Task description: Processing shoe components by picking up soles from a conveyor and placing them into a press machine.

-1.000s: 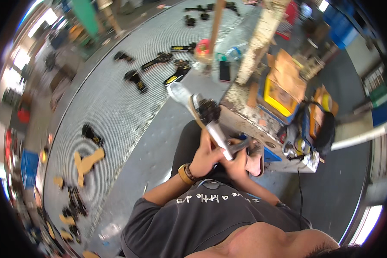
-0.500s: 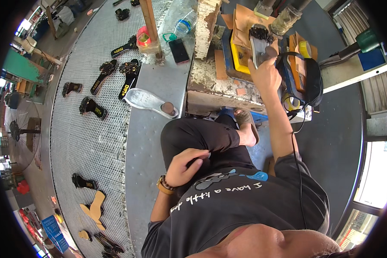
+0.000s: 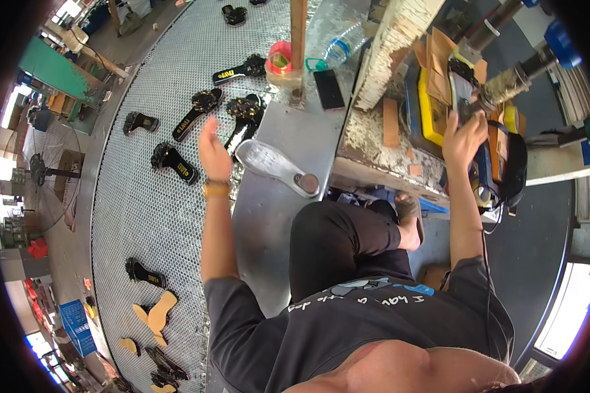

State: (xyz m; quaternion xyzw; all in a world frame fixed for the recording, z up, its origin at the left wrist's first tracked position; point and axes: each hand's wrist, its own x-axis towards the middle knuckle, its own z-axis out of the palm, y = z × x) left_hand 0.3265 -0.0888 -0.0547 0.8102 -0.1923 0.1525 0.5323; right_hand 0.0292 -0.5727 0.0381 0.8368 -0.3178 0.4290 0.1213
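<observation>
Foot-form of silver metal (image 3: pixel 265 159) nearly spanned grey metal ledge (image 3: pixel 262 226), bare room beside | left hand (image 3: pixel 213 154) hung released | right hand (image 3: pixel 465 141): grip couldn't be told

Mesh surface (image 3: pixel 128 229): left half of the frame; sandals (image 3: pixel 177 164) lie across its upper part, sole pieces (image 3: pixel 162 313) at lower left. Metal sheet (image 3: pixel 269 226): centre, right of the mesh; a shoe form (image 3: pixel 275 166) lies on it, left hand (image 3: pixel 213 152) just left of the form. Post (image 3: pixel 297 39): upper centre; tape roll (image 3: pixel 278 57) just left, phone (image 3: pixel 329 90) and bottle (image 3: pixel 341 50) to the right. Bench (image 3: pixel 370 141): upper right; a tray (image 3: pixel 431 114) stands on it, cardboard (image 3: pixel 437 59) over the tray; second shoe form (image 3: pixel 461 86) to the right, right hand (image 3: pixel 467 136) at its lower end. Fan (image 3: pixel 38 169): far left.
</observation>
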